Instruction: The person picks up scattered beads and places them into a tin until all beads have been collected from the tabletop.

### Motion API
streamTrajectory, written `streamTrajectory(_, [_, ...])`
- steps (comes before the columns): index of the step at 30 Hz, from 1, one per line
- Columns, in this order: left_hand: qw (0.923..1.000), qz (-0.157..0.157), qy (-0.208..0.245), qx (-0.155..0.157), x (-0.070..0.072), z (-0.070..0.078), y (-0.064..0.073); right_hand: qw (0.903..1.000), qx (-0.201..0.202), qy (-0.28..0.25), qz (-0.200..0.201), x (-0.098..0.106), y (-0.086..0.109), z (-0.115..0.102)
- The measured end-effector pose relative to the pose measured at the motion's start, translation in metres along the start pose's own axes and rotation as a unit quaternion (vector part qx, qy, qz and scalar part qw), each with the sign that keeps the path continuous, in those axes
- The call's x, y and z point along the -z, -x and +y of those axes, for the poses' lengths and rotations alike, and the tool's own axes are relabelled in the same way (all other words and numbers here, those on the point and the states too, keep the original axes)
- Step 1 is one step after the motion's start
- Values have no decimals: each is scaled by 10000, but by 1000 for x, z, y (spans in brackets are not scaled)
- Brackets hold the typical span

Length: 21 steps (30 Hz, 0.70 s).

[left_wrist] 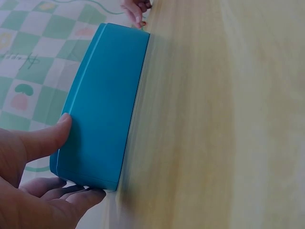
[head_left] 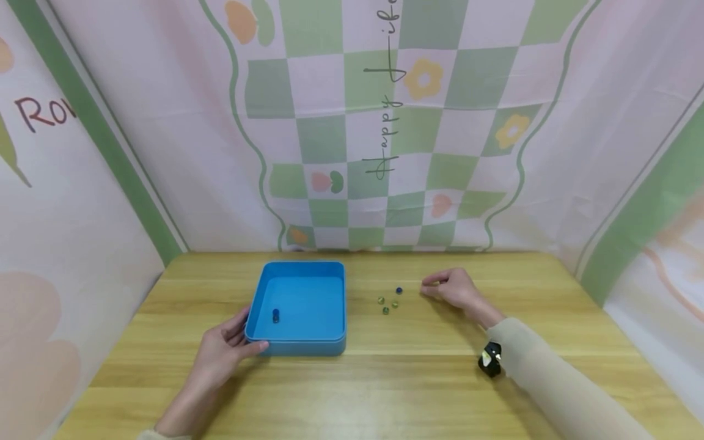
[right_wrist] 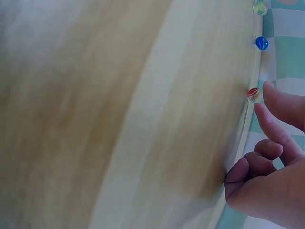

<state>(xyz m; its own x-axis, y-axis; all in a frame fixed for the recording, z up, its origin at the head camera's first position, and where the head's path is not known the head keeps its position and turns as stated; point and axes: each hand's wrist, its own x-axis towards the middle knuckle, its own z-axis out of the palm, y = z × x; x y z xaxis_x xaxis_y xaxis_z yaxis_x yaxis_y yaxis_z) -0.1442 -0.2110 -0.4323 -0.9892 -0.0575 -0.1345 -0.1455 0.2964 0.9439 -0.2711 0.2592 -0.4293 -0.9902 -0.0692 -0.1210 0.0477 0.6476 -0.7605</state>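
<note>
At the near left corner of a blue square box, my left hand grips the wall, thumb on the front side and fingers at the left side. Two small marbles, at least one dark blue, lie inside the box. My right hand is low over the table, right of the loose marbles. In the right wrist view, its thumb and index finger pinch a clear marble with red streaks at their tips; the other fingers are curled. The head view hides that marble.
Between box and right hand lie a blue marble and several greenish clear marbles on the wooden table. A patterned cloth hangs along the table's back edge. A black device sits at the right wrist.
</note>
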Motion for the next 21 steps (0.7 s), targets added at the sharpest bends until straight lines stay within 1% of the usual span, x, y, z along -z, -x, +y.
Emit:
streamTrajectory(14, [10000, -9, 40, 55, 0, 1, 0, 9996, 121, 240, 51, -1, 0, 1])
streamTrajectory(21, [10000, -1, 48, 66, 0, -1, -1, 9996, 68, 270, 93, -2, 0, 2])
